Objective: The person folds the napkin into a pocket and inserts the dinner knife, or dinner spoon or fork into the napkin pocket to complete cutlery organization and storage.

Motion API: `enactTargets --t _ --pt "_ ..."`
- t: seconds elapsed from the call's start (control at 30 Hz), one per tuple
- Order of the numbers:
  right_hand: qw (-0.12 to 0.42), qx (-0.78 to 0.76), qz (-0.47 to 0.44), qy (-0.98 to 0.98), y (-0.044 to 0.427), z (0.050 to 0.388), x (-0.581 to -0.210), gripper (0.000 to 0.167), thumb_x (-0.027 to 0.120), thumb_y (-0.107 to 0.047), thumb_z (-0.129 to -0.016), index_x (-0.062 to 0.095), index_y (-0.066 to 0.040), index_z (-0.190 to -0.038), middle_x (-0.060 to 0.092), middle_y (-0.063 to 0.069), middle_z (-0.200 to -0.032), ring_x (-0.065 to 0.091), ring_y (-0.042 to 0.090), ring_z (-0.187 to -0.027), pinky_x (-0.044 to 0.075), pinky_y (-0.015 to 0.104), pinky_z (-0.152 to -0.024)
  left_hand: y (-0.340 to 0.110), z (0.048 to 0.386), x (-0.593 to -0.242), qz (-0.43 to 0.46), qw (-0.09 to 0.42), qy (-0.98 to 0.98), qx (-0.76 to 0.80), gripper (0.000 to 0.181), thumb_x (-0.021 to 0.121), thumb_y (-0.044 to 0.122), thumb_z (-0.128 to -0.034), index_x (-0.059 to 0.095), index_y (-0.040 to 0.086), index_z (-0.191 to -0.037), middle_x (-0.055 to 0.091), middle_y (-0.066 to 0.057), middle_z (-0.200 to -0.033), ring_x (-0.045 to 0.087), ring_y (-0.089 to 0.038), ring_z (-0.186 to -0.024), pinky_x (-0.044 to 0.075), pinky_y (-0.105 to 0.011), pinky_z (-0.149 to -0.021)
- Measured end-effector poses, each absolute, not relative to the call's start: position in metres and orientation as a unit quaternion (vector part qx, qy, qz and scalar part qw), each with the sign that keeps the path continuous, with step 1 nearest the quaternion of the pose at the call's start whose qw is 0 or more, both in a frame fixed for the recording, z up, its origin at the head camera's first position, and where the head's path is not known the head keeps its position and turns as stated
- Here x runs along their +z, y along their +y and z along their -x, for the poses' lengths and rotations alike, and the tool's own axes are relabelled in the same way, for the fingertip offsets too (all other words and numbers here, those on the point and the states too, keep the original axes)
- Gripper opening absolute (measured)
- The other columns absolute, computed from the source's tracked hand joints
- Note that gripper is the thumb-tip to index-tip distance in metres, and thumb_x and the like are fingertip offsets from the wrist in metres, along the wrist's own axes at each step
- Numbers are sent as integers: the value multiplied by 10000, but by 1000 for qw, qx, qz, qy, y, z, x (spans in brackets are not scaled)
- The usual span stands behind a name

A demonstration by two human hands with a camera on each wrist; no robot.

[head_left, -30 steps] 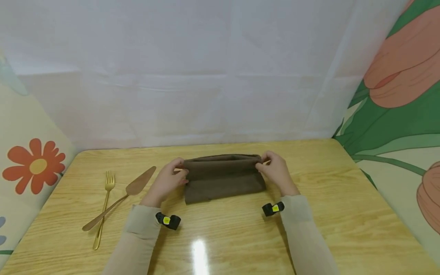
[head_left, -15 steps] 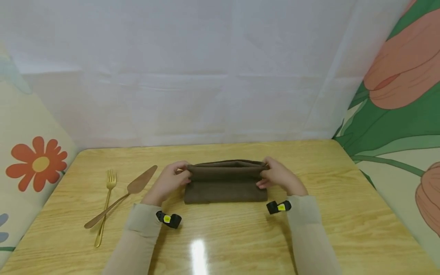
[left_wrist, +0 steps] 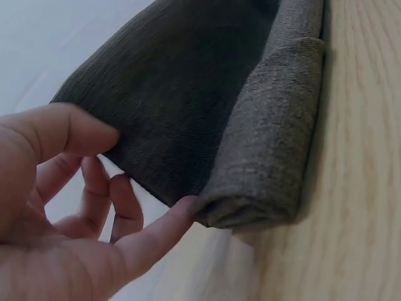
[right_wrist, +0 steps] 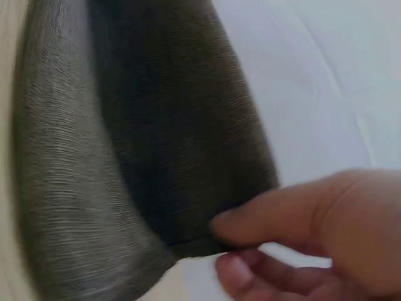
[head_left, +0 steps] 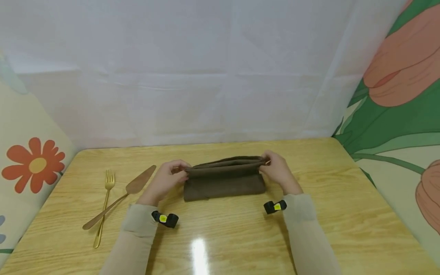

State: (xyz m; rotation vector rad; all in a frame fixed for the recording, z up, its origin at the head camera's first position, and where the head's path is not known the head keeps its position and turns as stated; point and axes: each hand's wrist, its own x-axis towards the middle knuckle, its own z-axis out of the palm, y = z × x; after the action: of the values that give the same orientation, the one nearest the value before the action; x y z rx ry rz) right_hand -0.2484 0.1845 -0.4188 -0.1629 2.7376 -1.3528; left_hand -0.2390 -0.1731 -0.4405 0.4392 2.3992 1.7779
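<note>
A dark brown cloth napkin (head_left: 225,183) lies across the middle of the table, its near part a thick roll and its far part raised. My left hand (head_left: 168,179) pinches the raised part at its left end. In the left wrist view, the thumb (left_wrist: 75,128) lies on the cloth and one finger touches the end of the roll (left_wrist: 269,132). At the other end, my right hand (head_left: 279,172) pinches the raised part between thumb and fingers. The right wrist view shows that thumb (right_wrist: 269,216) pressed near the cloth's edge, with a fingertip below it.
To the left, a brown cake server (head_left: 139,182) lies crossed over a gold fork (head_left: 109,182) on the wooden table (head_left: 233,233). A white sheet (head_left: 220,95) hangs behind the far edge. Floral panels flank both sides.
The napkin's raised part dips toward me, then its right end lifts away again with the right hand. The right fingers have left the front of the roll. Fork and cake server stay put.
</note>
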Motion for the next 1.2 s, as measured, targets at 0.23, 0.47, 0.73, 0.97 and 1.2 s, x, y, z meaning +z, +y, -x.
enactTargets --t 0.23,0.47,0.73,0.97,1.2 --pt "116 -368 98 917 182 245 -410 208 660 78 -896 484 -29 -862 576 144 -935 613 219 -795 516 358 -712 -180 235 -440 -196 63 810 548 142 560 -36 -974 687 3 -1024 623 -134 -1095 569 -277 -1041 511 -393 -876" --pt "136 -335 127 924 188 243 -411 410 772 26 -850 391 -99 -767 376 36 -764 410 212 -718 350 361 -663 -188 240 -443 -240 78 817 518 185 600 -48 -943 736 76 -954 620 -99 -1087 561 -276 -1095 402 -573 -1022" --pt "178 -299 126 929 187 237 -407 371 831 -58 -836 463 -87 -793 427 38 -790 424 200 -729 374 343 -661 -193 239 -441 -284 123 824 475 212 584 -79 -936 732 73 -954 603 -98 -1090 547 -233 -947 476 -448 -862" --pt "157 -283 158 933 182 230 -394 228 718 -297 -967 668 -86 -1037 651 37 -997 593 200 -890 519 418 -810 -194 239 -438 -302 151 840 424 254 566 -74 -937 749 103 -934 605 -85 -1075 533 -222 -928 481 -423 -822" --pt "100 -267 189 940 158 230 -400 130 631 -175 -1024 638 -94 -923 583 4 -803 517 142 -702 457 312 -650 -183 236 -431 -311 137 871 356 161 635 117 -977 758 165 -885 601 -7 -963 523 -166 -804 485 -366 -746"
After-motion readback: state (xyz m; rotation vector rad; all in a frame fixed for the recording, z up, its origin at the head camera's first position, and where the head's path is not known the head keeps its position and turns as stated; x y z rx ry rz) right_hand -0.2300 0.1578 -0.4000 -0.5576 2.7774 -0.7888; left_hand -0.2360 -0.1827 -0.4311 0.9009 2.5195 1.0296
